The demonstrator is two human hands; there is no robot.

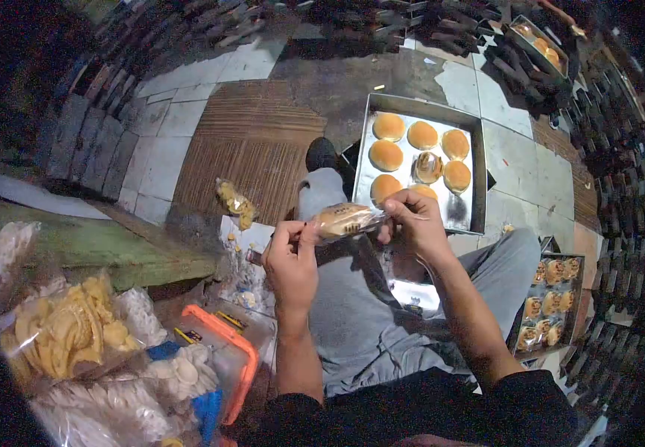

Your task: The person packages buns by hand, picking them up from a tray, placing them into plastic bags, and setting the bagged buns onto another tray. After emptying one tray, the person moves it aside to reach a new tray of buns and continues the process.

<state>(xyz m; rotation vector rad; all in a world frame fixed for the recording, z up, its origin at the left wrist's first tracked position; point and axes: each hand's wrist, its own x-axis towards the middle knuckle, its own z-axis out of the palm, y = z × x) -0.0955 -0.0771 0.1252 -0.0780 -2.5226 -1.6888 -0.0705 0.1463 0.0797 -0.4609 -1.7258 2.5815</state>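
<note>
Between my two hands, above my lap, is a bun in a clear printed bag (343, 222). My left hand (292, 257) is closed on the bag's left end, thumb and fingers pinching it. The fingers of my right hand (414, 222) pinch the clear plastic at the right end. Just beyond my right hand lies a metal tray (459, 216) with several round golden buns (387, 156) and one bun in a printed wrapper (427, 167) among them.
Wrapped buns fill a second tray (551, 303) at the right. A bag of yellow filling (76, 328) and an orange-rimmed container (246, 365) are at lower left, near a green bench (99, 249). A small bag (235, 203) lies on the floor. Another tray (538, 46) stands at upper right.
</note>
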